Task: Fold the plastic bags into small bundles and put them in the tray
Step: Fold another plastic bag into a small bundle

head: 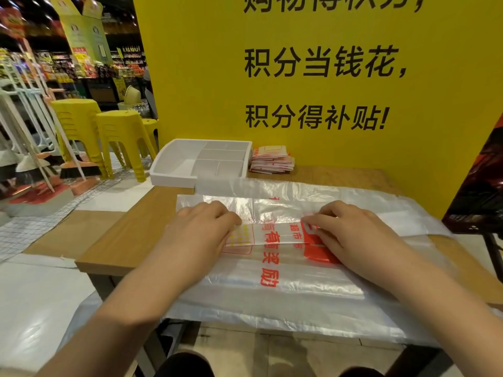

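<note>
A clear plastic bag (275, 257) with red print lies flat across the wooden table (130, 235), on top of other clear bags. Its far part is folded toward me, the folded edge running between my hands. My left hand (201, 229) lies on the bag's left side and pinches the folded edge with curled fingertips. My right hand (343, 229) pinches the same edge on the right, over a red printed patch. A white divided tray (174, 164) stands at the table's far left corner with nothing visible in its compartments.
A stack of folded red-and-white bag bundles (272, 159) lies beside the tray, against the yellow sign wall (326, 85). Yellow stools (119, 137) and brooms stand to the left. A dark object (479, 191) stands at the right table edge.
</note>
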Demonstrator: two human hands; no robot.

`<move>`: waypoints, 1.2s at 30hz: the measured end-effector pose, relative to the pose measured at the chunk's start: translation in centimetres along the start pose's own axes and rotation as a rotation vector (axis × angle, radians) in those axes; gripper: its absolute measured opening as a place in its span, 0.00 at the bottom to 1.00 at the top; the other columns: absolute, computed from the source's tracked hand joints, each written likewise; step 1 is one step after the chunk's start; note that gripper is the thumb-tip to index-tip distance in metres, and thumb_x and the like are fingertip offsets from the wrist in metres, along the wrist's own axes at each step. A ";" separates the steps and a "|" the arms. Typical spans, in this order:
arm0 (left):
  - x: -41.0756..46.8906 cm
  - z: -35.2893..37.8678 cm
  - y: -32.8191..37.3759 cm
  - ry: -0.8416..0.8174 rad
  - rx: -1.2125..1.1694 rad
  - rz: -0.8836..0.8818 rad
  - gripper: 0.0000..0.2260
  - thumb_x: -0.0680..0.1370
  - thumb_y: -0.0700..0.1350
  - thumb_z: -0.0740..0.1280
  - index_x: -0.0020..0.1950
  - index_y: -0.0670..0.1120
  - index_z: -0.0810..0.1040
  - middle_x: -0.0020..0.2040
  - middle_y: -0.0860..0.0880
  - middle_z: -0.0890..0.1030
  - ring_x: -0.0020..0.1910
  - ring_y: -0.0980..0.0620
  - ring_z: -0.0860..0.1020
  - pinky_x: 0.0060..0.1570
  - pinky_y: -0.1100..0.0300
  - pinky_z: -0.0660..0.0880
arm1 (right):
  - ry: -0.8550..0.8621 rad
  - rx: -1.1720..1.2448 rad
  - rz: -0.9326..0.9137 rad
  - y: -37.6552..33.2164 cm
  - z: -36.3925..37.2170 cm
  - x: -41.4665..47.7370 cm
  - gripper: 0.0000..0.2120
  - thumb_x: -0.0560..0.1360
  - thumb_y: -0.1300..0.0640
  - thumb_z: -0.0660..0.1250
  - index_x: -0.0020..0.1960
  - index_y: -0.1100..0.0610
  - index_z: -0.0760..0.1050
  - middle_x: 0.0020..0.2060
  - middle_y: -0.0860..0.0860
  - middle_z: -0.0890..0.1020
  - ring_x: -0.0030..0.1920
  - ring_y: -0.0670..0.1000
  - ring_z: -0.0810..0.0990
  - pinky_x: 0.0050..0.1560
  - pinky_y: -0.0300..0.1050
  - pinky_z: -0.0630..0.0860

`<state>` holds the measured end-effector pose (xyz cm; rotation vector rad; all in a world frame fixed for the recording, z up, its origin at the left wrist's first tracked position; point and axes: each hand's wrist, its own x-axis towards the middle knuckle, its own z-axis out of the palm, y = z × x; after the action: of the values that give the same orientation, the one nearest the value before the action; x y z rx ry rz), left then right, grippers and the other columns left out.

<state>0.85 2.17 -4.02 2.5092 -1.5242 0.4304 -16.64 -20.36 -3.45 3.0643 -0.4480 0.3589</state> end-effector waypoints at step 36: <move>-1.1 0.9 1.8 0.013 -0.114 0.064 0.21 0.79 0.63 0.51 0.61 0.60 0.77 0.54 0.62 0.79 0.60 0.58 0.75 0.76 0.49 0.48 | -0.070 0.064 -0.126 2.7 -0.8 -2.6 0.23 0.82 0.45 0.57 0.77 0.39 0.60 0.70 0.37 0.71 0.69 0.42 0.69 0.67 0.36 0.61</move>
<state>-1.09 1.97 -5.20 2.3734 -1.5809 0.3571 -19.99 -22.20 -3.32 3.1553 -0.2485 0.2675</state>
